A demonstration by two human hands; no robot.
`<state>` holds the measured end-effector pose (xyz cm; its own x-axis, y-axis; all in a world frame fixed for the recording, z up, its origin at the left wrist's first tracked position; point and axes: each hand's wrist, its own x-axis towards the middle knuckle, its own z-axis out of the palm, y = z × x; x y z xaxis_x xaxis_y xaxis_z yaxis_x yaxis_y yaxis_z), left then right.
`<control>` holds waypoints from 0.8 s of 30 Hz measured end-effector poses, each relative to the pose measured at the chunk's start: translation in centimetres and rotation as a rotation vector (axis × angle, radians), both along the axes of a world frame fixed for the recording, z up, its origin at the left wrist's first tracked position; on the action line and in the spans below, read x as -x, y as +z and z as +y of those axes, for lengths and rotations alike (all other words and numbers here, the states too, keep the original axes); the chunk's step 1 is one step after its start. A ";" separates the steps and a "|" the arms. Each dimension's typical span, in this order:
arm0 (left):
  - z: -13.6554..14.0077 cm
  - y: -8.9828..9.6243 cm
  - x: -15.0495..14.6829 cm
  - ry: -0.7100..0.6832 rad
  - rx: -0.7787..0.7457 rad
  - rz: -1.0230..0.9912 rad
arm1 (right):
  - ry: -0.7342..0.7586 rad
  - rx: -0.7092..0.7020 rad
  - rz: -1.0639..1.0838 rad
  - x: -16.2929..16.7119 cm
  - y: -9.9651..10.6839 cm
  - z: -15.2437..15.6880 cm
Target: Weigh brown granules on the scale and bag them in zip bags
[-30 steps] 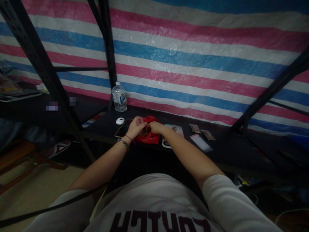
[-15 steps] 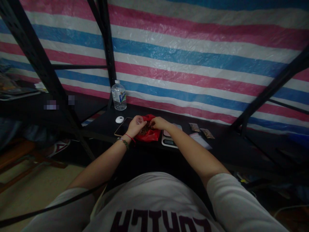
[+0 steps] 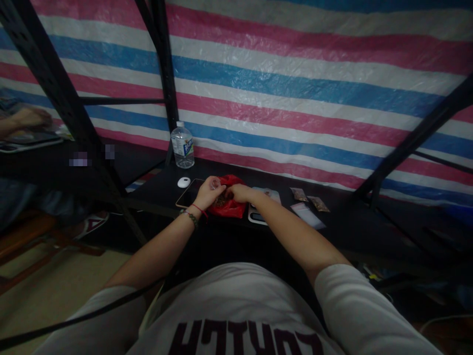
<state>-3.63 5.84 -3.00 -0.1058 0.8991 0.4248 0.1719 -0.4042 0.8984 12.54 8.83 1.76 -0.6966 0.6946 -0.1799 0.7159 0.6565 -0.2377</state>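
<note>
My left hand (image 3: 207,191) is closed around a small clear plastic piece (image 3: 214,184), which looks like a little cup or bag, at the left side of a red plastic bag (image 3: 236,209). Small brown pieces (image 3: 221,200) lie in the open red bag. My right hand (image 3: 238,193) reaches into the bag among these pieces, fingers drawn together. What its fingertips hold is hidden. Partly under my right forearm stands a white digital scale (image 3: 256,217), with something clear on top. To the left of the bag lies a phone (image 3: 188,195).
Two filled clear sachets (image 3: 298,194) and flat clear bags (image 3: 308,216) lie right of the scale. A plastic bottle (image 3: 183,147) and a white round object (image 3: 184,182) are at the left. Black shelf posts (image 3: 168,88) frame the table. Another person's hand (image 3: 31,118) is far left.
My right hand has moved slightly left and deeper into the red bag. My left hand stays in place. Another person's hand has come into view at the far left.
</note>
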 end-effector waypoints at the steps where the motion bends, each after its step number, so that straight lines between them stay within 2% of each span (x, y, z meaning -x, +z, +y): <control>1: 0.0 0.0 0.0 0.000 -0.004 -0.001 | -0.008 -0.022 -0.006 0.1 0.0 -0.1; 11: 0.0 0.0 -0.1 0.018 -0.003 0.027 | -0.025 -0.055 -0.035 0.4 -0.3 -0.2; 24: 0.3 -0.4 0.1 -0.004 -0.011 0.010 | 0.004 -0.154 0.088 -0.8 -0.2 0.7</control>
